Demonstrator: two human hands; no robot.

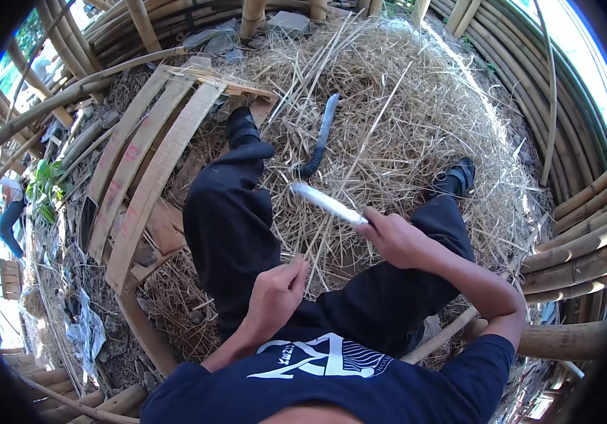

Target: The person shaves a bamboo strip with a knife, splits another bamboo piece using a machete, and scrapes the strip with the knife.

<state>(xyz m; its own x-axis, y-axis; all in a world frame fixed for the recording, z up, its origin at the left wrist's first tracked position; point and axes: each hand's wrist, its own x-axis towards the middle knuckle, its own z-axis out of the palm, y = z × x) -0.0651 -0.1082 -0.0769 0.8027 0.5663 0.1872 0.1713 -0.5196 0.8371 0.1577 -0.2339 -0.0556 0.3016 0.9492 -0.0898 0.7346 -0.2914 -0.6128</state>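
My right hand [392, 239] is closed round the handle of a knife [328, 203]. Its broad, bright blade points up and to the left over the straw, and the handle is hidden in my fingers. In front of my lap, my left hand [276, 291] is closed with the fingertips pressed together; whatever it may pinch is too thin to make out. Beyond the blade, a second, curved knife [327, 120] with a dark wrapped handle lies on the straw between my feet. Thin pale strips lie scattered around it.
To my left a wooden pallet [149, 173] leans beside my leg. Dry straw [402, 106] covers the ground. Bamboo poles [572, 251] are stacked at the right, with more along the back. Another person [12, 212] is at the far left, near a green plant [45, 185].
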